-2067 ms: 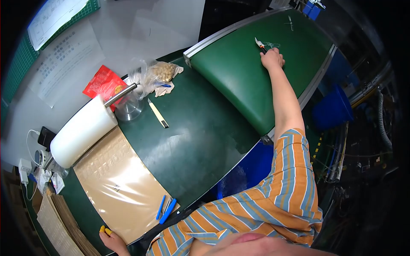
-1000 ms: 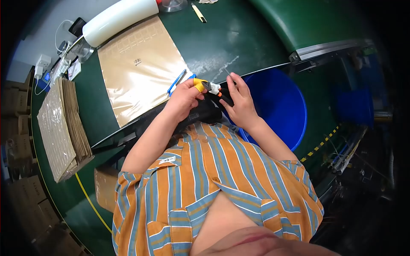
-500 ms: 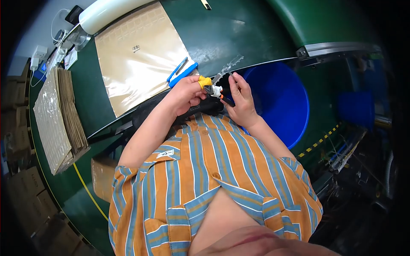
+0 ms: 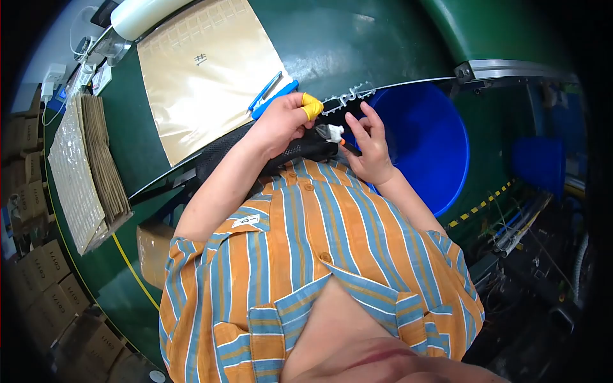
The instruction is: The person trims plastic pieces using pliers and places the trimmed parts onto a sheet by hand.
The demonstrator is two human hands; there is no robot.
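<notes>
Between the yellow-covered fingertips of my left hand (image 4: 285,121) I pinch one end of a clear, branched plastic piece (image 4: 349,97), which points right past the table edge. My right hand (image 4: 370,145) holds nippers (image 4: 333,134) with orange and black handles and a white wrapping near the jaws. The handles rest low in the palm, while thumb and forefinger are raised and spread. The nipper jaws sit just below the clear piece, apart from it. Beneath and right of my right hand is a large blue bin (image 4: 428,150).
A tan sheet (image 4: 211,70) under film lies on the green table, with blue-handled snips (image 4: 276,99) on its corner. A white roll (image 4: 143,16) is behind it. Stacked cardboard sheets (image 4: 96,172) stand left. A raised green surface (image 4: 504,32) is at upper right.
Since the reach to the raised green surface, both hands have come together before my body. In the last half second my right finger and thumb have moved away from the clear piece.
</notes>
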